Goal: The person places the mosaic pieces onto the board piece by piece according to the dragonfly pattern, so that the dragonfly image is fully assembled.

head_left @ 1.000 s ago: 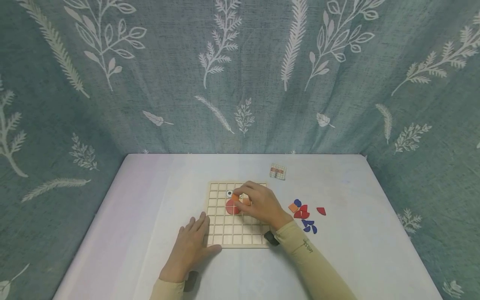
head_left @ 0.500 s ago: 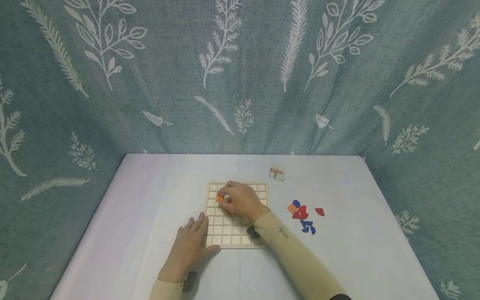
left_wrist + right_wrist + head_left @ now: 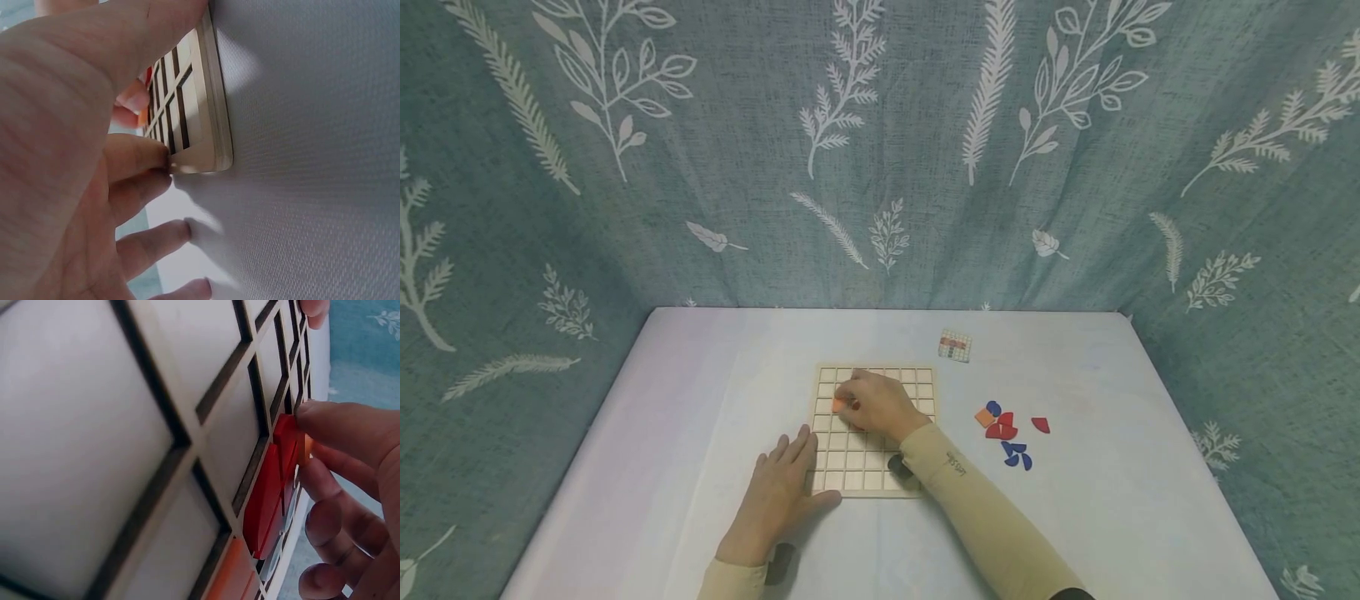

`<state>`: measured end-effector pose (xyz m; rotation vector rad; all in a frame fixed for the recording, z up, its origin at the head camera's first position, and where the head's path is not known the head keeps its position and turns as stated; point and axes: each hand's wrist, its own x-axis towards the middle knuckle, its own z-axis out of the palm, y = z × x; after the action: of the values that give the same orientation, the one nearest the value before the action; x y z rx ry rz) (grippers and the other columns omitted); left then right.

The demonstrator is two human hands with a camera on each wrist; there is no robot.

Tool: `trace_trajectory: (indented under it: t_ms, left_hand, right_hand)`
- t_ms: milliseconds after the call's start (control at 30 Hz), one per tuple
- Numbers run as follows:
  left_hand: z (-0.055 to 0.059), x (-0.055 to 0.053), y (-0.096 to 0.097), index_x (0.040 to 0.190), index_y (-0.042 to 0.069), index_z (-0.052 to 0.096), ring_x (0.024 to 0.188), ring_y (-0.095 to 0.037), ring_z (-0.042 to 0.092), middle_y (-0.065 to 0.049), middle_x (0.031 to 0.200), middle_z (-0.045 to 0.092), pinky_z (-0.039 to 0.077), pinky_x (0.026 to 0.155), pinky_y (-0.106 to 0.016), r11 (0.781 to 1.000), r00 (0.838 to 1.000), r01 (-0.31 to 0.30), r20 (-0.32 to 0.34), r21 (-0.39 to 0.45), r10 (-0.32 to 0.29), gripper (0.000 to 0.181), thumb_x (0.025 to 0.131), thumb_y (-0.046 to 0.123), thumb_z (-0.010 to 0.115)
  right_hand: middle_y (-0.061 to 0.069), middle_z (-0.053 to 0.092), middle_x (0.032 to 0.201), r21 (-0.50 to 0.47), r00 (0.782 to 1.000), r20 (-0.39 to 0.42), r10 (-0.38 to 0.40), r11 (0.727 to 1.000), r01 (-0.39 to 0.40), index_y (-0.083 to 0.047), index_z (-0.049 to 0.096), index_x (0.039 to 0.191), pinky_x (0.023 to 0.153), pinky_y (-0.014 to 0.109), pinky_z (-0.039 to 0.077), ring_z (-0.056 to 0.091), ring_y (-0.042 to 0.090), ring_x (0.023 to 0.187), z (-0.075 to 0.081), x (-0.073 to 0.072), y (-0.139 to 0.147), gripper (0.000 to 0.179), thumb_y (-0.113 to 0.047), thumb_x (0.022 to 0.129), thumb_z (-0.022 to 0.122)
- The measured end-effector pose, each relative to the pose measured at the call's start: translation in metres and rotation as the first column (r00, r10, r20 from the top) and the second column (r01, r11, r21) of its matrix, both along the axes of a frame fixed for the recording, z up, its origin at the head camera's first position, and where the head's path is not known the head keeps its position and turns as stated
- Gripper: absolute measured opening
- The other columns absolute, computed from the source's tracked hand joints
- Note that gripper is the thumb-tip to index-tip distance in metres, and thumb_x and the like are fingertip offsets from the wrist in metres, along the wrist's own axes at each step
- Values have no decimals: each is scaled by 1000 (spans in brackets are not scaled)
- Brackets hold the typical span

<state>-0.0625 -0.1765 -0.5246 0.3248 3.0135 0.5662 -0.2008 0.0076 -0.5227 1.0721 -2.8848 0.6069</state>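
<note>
A wooden grid board (image 3: 867,481) lies flat on the table. My left hand (image 3: 778,493) rests at its left side, fingers spread, fingertips right at the edge and thumb by the front corner. Over the board's upper left, my right hand (image 3: 882,407) pinches an orange tile (image 3: 838,405) between thumb and fingers, low over the cells. In the right wrist view, red pieces (image 3: 264,497) sit in cells close to the fingertips, and another orange tile (image 3: 230,570) lies in a nearer cell. From the head view the right hand hides most of these.
Right of the board lie loose red pieces (image 3: 1002,431), several blue pieces (image 3: 1011,461) and an orange square (image 3: 984,417). A single red piece (image 3: 1041,425) lies farther right. Behind the board is a small pattern card (image 3: 955,345). A leaf-patterned curtain (image 3: 880,275) stands behind the table.
My right hand has moved left across the board with the orange tile, then slightly lower at the upper-left cells. The left hand has stayed in place.
</note>
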Motion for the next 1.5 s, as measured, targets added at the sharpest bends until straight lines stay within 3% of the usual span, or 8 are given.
trace_trajectory:
  t_ms: [433,567,700,933,1067,1233,1400,1500]
  left_hand:
    - [-3,-1,1,150,-3,44,139,-53,38,-21,157,40,33,106,-74,1000,999,29,-30,5,-29,94,84,55,76]
    - [-7,0,-2,151,-2,43,142,-51,35,-20,158,38,31,109,-73,999,998,47,-47,23,-46,92,87,58,72]
    - [-12,2,-8,153,-2,39,146,-50,27,-20,161,33,22,113,-73,993,998,55,-20,101,-53,91,90,58,68]
    - [-18,2,-14,157,1,33,151,-41,23,-14,165,26,17,119,-65,983,997,72,-35,172,-67,96,90,59,68]
    - [-22,0,-15,157,1,33,151,-38,23,-13,165,27,19,120,-63,983,996,85,-53,165,-77,96,90,61,67]
    - [-24,0,-17,157,2,33,151,-37,23,-12,165,27,18,121,-61,986,997,71,-54,151,-63,94,90,57,69]
    - [-26,0,-16,158,2,31,151,-38,22,-13,165,25,17,120,-63,989,997,68,-44,135,-63,95,90,56,69]
    - [-24,0,-16,157,1,32,151,-39,24,-15,165,26,20,119,-64,990,997,74,-34,117,-70,95,89,55,70]
  right_hand:
    - [-8,63,102,40,997,71,-6,999,3,-21,77,114,67,14,50,55,2,75,3,-3,5,22,-32,95,73]
    - [-7,64,104,33,998,65,2,999,-5,-20,77,115,67,14,50,57,1,76,5,-2,8,23,-31,95,73]
    - [-6,66,108,-23,1000,-8,22,1000,-22,-21,75,118,66,16,52,59,2,78,6,2,19,24,-31,97,70]
    - [-4,68,115,-150,993,-115,-5,989,-12,-20,75,119,70,26,57,64,8,85,17,19,55,24,-20,94,72]
    - [-2,67,122,-185,991,-133,-3,983,-22,-20,73,123,85,31,58,66,12,101,23,31,75,31,-19,92,75]
    - [-2,66,128,-212,982,-185,-26,977,-14,-18,70,127,102,33,52,60,15,122,22,43,107,39,-16,89,78]
    - [1,68,127,-224,971,-228,-68,974,16,-15,69,126,99,36,54,62,18,117,17,49,145,40,-11,87,79]
    - [1,69,124,-241,962,-257,-96,970,33,-13,70,124,87,35,57,64,18,104,11,49,167,41,-6,84,80]
